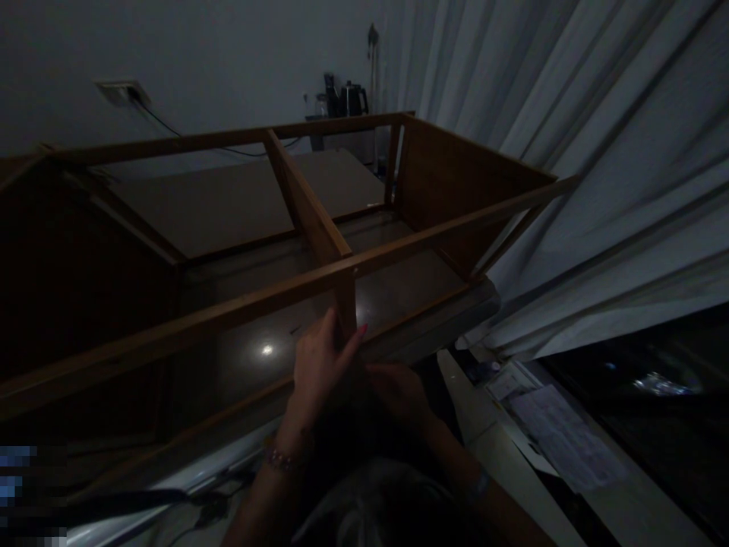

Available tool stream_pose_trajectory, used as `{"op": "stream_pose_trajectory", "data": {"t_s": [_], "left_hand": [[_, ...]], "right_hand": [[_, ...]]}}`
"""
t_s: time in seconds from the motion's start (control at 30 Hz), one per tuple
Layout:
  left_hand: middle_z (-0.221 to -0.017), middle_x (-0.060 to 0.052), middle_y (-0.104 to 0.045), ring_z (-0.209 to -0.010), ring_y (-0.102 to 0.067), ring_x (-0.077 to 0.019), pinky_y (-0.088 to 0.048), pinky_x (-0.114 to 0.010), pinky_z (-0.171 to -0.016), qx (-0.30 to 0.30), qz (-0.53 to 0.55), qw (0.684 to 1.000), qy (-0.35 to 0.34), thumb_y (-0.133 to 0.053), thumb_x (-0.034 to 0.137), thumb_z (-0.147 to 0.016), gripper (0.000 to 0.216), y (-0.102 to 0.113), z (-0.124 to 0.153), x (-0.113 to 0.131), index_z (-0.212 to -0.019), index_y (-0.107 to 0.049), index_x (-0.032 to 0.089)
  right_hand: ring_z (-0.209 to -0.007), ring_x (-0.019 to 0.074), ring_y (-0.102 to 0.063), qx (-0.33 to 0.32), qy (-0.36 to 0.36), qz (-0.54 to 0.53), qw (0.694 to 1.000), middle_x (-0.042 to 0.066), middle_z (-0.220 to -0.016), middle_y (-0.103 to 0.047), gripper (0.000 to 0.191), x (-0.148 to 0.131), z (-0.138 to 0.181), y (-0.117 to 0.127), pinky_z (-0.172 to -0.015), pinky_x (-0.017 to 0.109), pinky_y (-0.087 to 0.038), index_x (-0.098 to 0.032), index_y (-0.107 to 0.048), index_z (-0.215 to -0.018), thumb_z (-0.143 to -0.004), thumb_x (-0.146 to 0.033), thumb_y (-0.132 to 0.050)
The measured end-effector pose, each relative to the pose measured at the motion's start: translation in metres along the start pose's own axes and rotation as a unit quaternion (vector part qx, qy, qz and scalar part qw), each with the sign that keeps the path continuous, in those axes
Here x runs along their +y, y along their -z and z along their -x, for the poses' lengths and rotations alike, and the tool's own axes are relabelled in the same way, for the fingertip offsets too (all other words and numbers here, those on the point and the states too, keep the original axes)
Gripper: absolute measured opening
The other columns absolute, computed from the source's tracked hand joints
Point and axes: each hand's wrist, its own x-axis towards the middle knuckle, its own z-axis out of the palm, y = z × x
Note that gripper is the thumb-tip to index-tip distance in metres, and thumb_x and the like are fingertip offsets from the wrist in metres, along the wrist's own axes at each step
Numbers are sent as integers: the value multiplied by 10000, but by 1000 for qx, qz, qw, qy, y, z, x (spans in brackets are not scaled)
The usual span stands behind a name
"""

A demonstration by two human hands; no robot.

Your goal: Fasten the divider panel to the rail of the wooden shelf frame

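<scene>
A brown wooden frame [444,228] with panelled ends takes up most of the head view. My left hand [320,353] is wrapped around the short upright post [345,292] in the middle of its near side, thumb on the right face. Lower and to the right, my right hand [402,391] sits in shadow near the foot of that post. Its fingers look curled, and whatever they hold is too dark to make out. From the post's top, a wooden crosspiece [316,209] runs back to the far rail [222,140].
Pale curtains [569,99] hang along the right. Papers [569,433] lie at the lower right, beside a dark glossy surface [672,403]. Behind the frame are a black kettle [354,99] and a wall socket [122,93] with a plugged-in cable. The lighting is dim.
</scene>
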Motion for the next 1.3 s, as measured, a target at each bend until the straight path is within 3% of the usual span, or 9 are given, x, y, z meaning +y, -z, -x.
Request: {"op": "stream_pose_trajectory", "data": {"t_s": [0.13, 0.23, 0.47, 0.7, 0.83, 0.97, 1.13, 1.3], "left_hand": [[-798, -41, -664, -728, -634, -189, -429, -269, -608, 3, 12, 1000, -4, -443, 559, -863, 382, 0, 0, 1, -938, -556, 202], [-795, -42, -662, -720, -632, -189, -429, -272, -610, 7, 11, 1000, 0, -445, 557, -861, 383, 0, 0, 1, -947, -560, 201], [-778, -44, -654, -710, -628, -190, -419, -268, -594, 3, -6, 1000, 3, -432, 571, -865, 397, -1, 0, 0, -917, -549, 196], [-749, -38, -644, -684, -620, -186, -427, -272, -596, 6, -13, 1000, -1, -432, 562, -865, 390, -1, 1, 0, -911, -550, 194], [-757, -37, -649, -684, -623, -183, -425, -269, -593, 9, 0, 1000, -1, -438, 564, -863, 383, -1, 0, 1, -898, -543, 198], [-786, -39, -655, -702, -627, -187, -426, -268, -599, 13, 8, 1000, 4, -446, 572, -859, 382, -1, 0, 1, -904, -536, 203], [-758, -30, -641, -684, -617, -181, -418, -264, -589, 5, 16, 1000, -1, -442, 571, -865, 376, 0, 0, 2, -889, -517, 204], [-803, -38, -654, -722, -624, -182, -422, -265, -610, 1, 26, 1000, -10, -450, 553, -869, 357, 0, 1, 1, -899, -522, 205]], "right_hand": [[-586, 141, -680, 18, -139, -117, 983, 19, -752, -727, 226, -15, 1, -3, -526, 230, -535, -206, -668, -1031, -898, -333, -535], [-521, 139, -660, 42, -210, -168, 962, 2, -673, -707, 218, -26, 1, -4, -505, 238, -541, -201, -678, -1000, -877, -335, -559], [-606, 145, -662, 79, -302, -226, 923, 25, -736, -705, 229, -41, -1, -5, -578, 249, -545, -175, -669, -979, -844, -346, -597], [-537, 120, -592, 123, -330, -205, 913, -1, -639, -641, 229, -41, -4, -13, -485, 215, -478, -170, -642, -876, -860, -389, -575], [-754, 162, -657, 131, -242, -110, 955, 44, -876, -689, 171, -35, -3, -12, -629, 257, -531, -201, -606, -1002, -896, -318, -539], [-833, 192, -650, 78, -30, 61, 995, 62, -975, -689, 227, -15, 0, -7, -744, 335, -531, -238, -564, -1139, -934, -234, -468], [-843, 200, -639, -82, 98, 165, 978, 67, -963, -697, 290, 11, 3, -1, -826, 367, -500, -222, -556, -1164, -918, -118, -442], [-894, 191, -627, -93, 141, 187, 968, 62, -1008, -684, 279, 19, 4, 1, -862, 362, -489, -224, -543, -1177, -922, -143, -464]]}}
